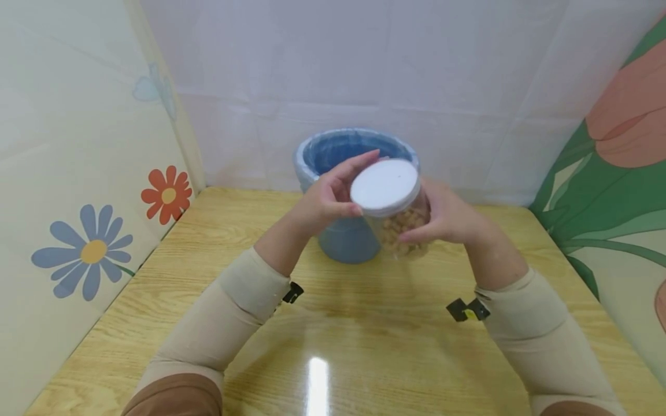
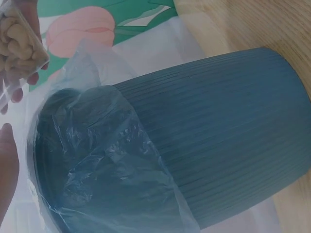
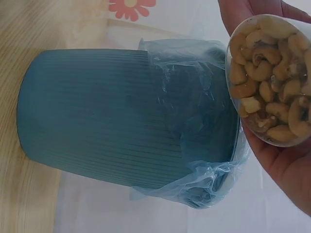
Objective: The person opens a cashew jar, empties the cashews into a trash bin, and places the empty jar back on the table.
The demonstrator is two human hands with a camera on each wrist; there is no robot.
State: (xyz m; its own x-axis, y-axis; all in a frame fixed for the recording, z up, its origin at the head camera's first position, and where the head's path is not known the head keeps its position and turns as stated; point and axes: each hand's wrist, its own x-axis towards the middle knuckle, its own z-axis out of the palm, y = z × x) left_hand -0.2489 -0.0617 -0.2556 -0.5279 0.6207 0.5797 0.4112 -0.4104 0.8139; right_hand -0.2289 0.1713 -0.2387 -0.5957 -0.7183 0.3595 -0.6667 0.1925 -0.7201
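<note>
A clear round jar (image 1: 403, 228) of cashews with a white lid (image 1: 386, 184) is held tilted above the table, in front of a blue bin (image 1: 347, 240). My right hand (image 1: 450, 212) grips the jar's body from the right, its thumb across the near side. On the left, my left hand (image 1: 335, 193) spans the lid's edge, thumb in front and fingers reaching behind. The cashews (image 3: 272, 82) show through the jar's base in the right wrist view. In the left wrist view, the lid is out of frame and only one left-hand digit shows.
A thin translucent bag (image 2: 116, 160) lines the bin and folds over its rim. The bin stands on a wood-grain table (image 1: 364, 329), near a white cloth wall (image 1: 343, 63). Flower-printed panels (image 1: 93, 248) rise along both sides.
</note>
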